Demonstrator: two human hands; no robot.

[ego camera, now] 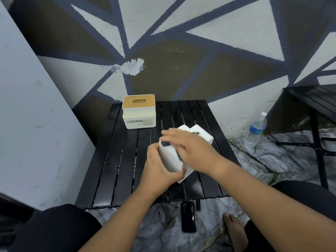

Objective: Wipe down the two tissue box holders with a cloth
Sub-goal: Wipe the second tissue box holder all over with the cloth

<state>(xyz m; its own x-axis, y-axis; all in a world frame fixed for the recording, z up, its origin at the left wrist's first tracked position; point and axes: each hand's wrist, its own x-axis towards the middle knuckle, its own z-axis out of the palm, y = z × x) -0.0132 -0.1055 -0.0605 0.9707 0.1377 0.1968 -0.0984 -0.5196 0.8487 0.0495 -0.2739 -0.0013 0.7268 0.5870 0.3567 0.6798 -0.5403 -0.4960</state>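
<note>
One white tissue box holder (139,113) with a wooden slotted lid stands upright at the back left of the black slatted table (112,170). The second white holder (170,160) lies tipped on its side in the middle of the table. My left hand (158,168) grips its near end. My right hand (192,150) lies flat on top of it, pressing a dark cloth (165,143) against the surface. Most of the cloth is hidden under that hand, with only dark edges showing.
A plastic water bottle (256,130) stands on the marble floor to the right of the table. A black phone (188,216) lies on the floor by the table's near edge, close to a bare foot (236,231). Another black slatted table (312,99) stands at the far right.
</note>
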